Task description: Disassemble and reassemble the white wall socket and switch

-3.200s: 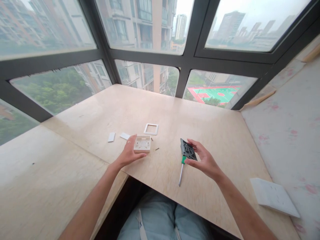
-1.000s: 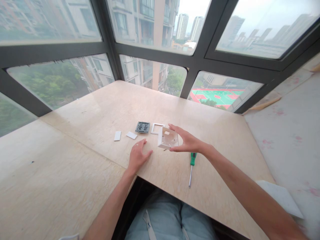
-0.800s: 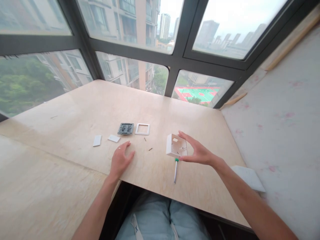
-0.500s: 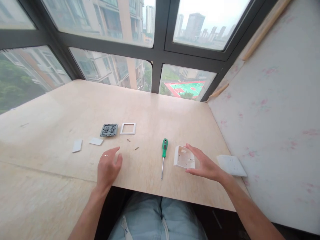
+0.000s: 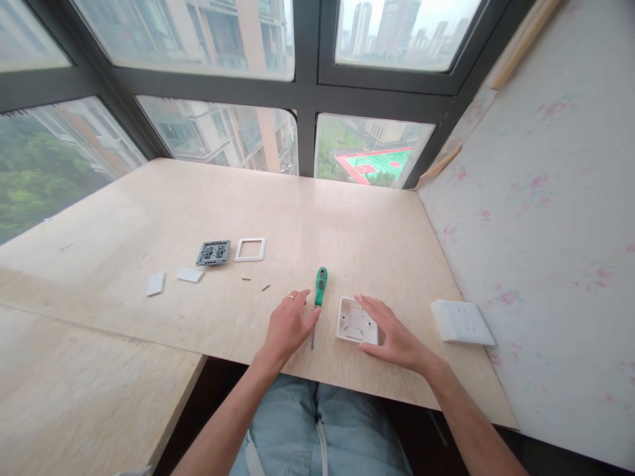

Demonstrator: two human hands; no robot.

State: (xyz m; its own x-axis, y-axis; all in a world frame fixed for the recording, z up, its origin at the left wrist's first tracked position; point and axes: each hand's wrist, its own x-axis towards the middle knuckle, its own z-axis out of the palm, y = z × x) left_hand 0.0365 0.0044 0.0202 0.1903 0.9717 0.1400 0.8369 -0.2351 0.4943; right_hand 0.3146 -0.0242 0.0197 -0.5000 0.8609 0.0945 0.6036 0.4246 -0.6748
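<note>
A white socket back box (image 5: 346, 330) lies flat, its hollow side up. My right hand (image 5: 397, 337) spans it from the right, fingers at the far edge and thumb at the near edge. To its left lies a green-handled screwdriver (image 5: 321, 285), shaft pointing toward me. My left hand (image 5: 290, 327) is over the table just left of the shaft, fingers apart and nothing held. The thumb overlaps the shaft in view; I cannot tell whether it touches. Two small screws (image 5: 265, 287) lie beyond my left hand.
Farther left are a grey switch module (image 5: 213, 252), a white square frame (image 5: 250, 250) and two white cover plates (image 5: 155, 284). A white socket unit (image 5: 462, 322) stands by the papered wall (image 5: 546, 264). Windows border the far side; the tabletop (image 5: 347, 218) ends in front of my lap.
My left hand has moved right, up to the screwdriver. The back box, tilted in my right hand before, now lies flat on the table. The view has shifted slightly.
</note>
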